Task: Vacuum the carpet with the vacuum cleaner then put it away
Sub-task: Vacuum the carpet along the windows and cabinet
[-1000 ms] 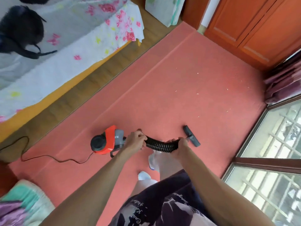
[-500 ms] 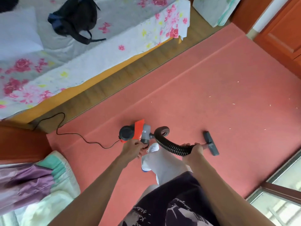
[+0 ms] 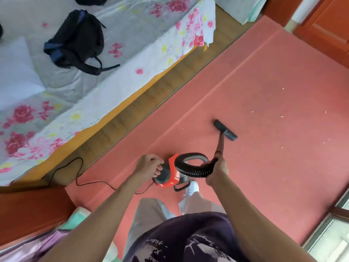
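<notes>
A: Upper left of the frame — what lies there?

B: A bed [image 3: 132,72] with a flowered cover and a black backpack [image 3: 75,40] on it; a strip of wooden floor [image 3: 151,95] runs along its edge.

A: And lower left of centre?

B: A black power cord [image 3: 79,178] trails over the red carpet [image 3: 273,167] toward the vacuum cleaner [image 3: 172,172], a small red canister unit just below the frame's centre. The left hand [image 3: 149,165] has its fingers curled on the dark round rear end of the body; how firm the grasp is cannot be told.

A: How would the unit handle?

B: It appears compact and light enough for one hand. The body is rigid plastic; a grey loop handle shows beneath it, the likelier place to take hold for carrying.

A: Right of centre?

B: The ribbed hose [image 3: 190,167] arcs from the body — soft and springy, a poor place to lift by. The right hand [image 3: 217,171] is closed round its far end, where the stiff wand [image 3: 221,144] begins. The flat nozzle [image 3: 225,130] rests on the carpet.

A: Farther right?

B: Pale crumbs [image 3: 281,116] lie scattered on the carpet, so vacuuming seems unfinished.
</notes>
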`<action>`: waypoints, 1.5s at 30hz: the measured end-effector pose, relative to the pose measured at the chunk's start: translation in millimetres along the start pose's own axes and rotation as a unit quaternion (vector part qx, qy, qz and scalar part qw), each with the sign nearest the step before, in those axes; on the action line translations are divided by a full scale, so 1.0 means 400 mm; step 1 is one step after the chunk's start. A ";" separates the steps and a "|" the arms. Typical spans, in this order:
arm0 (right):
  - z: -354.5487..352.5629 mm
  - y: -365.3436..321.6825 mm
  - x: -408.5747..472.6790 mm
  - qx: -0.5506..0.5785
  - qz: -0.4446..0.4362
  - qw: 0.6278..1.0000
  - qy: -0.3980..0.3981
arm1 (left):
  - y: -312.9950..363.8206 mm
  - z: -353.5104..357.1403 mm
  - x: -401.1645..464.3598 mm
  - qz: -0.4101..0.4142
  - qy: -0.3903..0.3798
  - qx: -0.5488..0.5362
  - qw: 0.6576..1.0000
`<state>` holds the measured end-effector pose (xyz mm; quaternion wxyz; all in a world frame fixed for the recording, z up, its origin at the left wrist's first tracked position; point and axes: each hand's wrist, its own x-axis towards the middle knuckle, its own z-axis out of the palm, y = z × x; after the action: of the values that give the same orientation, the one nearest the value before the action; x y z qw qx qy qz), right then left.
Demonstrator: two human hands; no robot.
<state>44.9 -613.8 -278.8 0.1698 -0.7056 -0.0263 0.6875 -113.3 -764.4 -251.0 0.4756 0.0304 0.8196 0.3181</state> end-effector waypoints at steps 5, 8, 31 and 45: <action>0.042 -0.015 0.030 0.007 0.004 1.000 -0.013 | 0.064 -0.080 0.069 0.027 -0.040 0.033 0.998; 0.069 0.010 0.037 -0.017 -0.005 1.000 -0.001 | 0.100 -0.113 0.122 0.047 -0.075 0.061 0.994; 0.788 0.235 -0.192 0.260 -0.077 0.959 0.080 | 0.520 -0.706 0.630 0.155 -0.260 0.220 0.927; 0.845 -0.099 -0.176 0.380 -0.110 0.914 0.093 | 0.948 -0.339 0.703 0.245 -0.343 0.390 0.819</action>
<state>-282.3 -527.0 -199.2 0.5013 -0.6413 0.1758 0.5537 -471.1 -430.4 -209.5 0.5806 0.5200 0.6247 0.0471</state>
